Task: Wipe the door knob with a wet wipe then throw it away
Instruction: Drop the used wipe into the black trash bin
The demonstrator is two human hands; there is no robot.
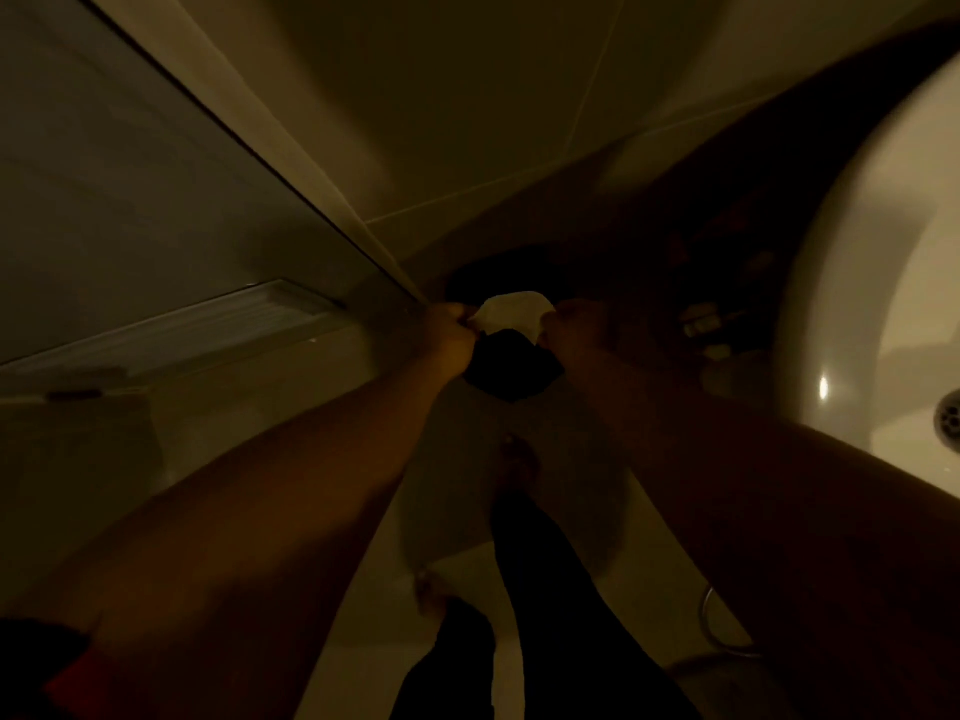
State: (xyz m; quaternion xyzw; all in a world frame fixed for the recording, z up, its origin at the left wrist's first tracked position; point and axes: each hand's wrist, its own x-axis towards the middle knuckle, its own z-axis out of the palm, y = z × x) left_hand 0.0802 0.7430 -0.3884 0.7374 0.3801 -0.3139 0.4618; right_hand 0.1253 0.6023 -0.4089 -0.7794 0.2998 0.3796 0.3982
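Observation:
The light is very dim. A white wet wipe [511,311] is stretched between my two hands low in the middle of the view. My left hand [449,335] pinches its left edge and my right hand [571,330] pinches its right edge. Directly under the wipe, between the hands, is a black crumpled-looking object [511,371]; I cannot tell what it is or which hand holds it. Behind the wipe lies a dark oval shape [493,275] that may be a bin opening. No door knob is in view.
A door [130,174] with a vent grille [208,324] near its bottom fills the left. A white sink [857,304] with its drain [948,418] bulges in at the right. My dark-clad legs [535,589] stand on the pale tiled floor below.

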